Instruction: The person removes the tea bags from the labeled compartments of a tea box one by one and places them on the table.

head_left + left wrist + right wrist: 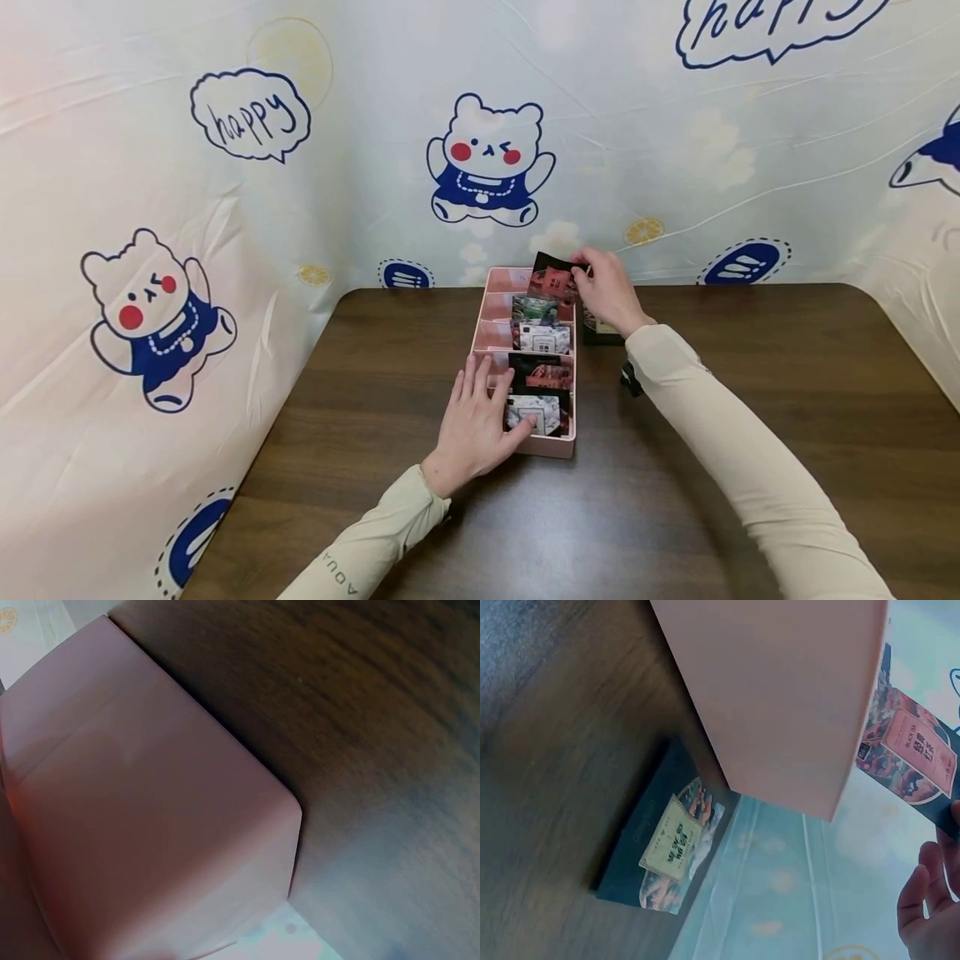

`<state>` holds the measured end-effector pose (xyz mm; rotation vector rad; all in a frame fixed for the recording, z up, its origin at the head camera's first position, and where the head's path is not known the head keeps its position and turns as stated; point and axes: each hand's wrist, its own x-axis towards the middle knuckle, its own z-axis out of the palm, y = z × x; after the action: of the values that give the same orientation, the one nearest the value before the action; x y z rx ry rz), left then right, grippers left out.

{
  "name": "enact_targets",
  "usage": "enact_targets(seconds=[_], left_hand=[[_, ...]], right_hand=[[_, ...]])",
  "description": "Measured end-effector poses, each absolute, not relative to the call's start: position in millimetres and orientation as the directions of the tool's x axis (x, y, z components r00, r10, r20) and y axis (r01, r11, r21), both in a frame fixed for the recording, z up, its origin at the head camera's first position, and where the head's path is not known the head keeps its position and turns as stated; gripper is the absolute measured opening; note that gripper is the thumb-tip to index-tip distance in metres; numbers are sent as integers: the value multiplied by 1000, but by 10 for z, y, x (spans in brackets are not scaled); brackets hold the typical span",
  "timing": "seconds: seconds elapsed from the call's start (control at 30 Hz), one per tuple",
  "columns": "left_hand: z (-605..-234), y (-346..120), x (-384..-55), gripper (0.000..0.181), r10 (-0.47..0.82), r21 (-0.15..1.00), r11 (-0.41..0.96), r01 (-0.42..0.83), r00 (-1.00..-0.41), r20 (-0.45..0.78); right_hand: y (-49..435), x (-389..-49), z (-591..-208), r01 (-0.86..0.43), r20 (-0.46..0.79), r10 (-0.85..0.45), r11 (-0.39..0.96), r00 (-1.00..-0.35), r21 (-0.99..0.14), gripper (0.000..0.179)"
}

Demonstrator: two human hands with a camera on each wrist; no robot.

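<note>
A long pink divided box (551,447) stands on the table, holding tea packets along its right side. My right hand (609,292) pinches the corner of a black tea packet (551,282) with a red label, over the far end of the box. "BLACK TEA" is printed on that packet (921,746) in the right wrist view. My left hand (472,427) rests across the near left rim with its fingers extended, the thumb over a white-patterned packet (542,412) in the nearest compartment. Only the smooth box wall (150,787) and tabletop show in the left wrist view.
Just right of the box, a dark packet (671,840) with a cream label lies on the wooden table (360,400), partly under my right hand in the head view. A small black object (632,379) sits by my right sleeve. A printed cloth (375,167) hangs behind.
</note>
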<state>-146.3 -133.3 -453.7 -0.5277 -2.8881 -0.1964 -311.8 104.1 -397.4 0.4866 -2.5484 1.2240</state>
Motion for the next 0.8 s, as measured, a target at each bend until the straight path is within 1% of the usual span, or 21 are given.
enact_targets(seconds=[0.1, 0.37, 0.8], left_hand=[[-4532, -1334, -1471, 78, 335, 90, 929, 360, -919, 209], [-4524, -1332, -1479, 78, 335, 88, 929, 359, -918, 212], [-4544, -1326, -1476, 78, 337, 89, 927, 364, -913, 229]], right_hand=[[1062, -3132, -3950, -423, 404, -169, 576, -899, -700, 21], [1095, -3114, -3900, -416, 413, -143, 569, -899, -709, 22], [1216, -3097, -3922, -384, 390, -120, 576, -913, -722, 24]])
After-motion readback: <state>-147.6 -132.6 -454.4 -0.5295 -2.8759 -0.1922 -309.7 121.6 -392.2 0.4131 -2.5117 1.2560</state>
